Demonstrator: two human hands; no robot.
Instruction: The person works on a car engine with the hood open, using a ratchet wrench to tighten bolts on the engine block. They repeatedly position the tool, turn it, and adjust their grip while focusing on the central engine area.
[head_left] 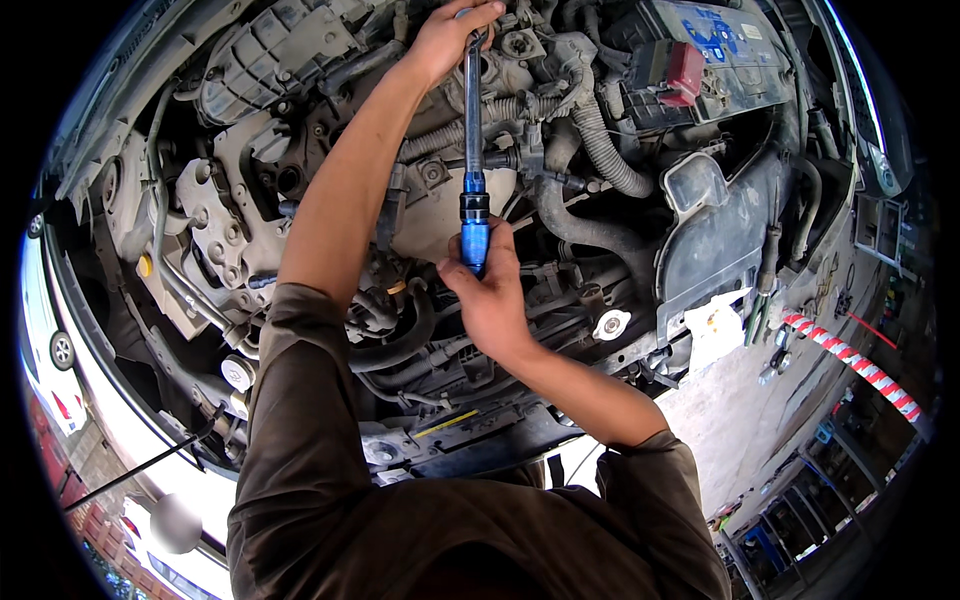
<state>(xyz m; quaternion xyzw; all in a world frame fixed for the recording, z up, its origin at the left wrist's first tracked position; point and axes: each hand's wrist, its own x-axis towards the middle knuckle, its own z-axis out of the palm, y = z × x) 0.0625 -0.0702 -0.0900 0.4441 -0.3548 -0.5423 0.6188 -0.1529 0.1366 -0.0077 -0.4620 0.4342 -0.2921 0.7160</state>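
A long ratchet wrench (473,130) with a chrome shaft and a blue handle spans the space between my hands, over the open engine bay. My left hand (440,48) is at the far end, its fingers wrapped round the wrench's head; what sits under the head is hidden. Lower down, my right hand (492,308) grips the blue handle end with thumb and fingers. Beneath the shaft lie a ribbed hose (608,150) and a pale plate (440,225). Left of my left forearm is a dusty, light-coloured engine part (215,215).
A battery (745,75) with a red terminal cover (684,74) stands at the far right. Nearer are a dark plastic housing (715,235), a radiator cap (611,324) and a white rag (715,335). A red-and-white striped rod (850,365) slants at the right edge; a thin black rod (145,465) crosses the left.
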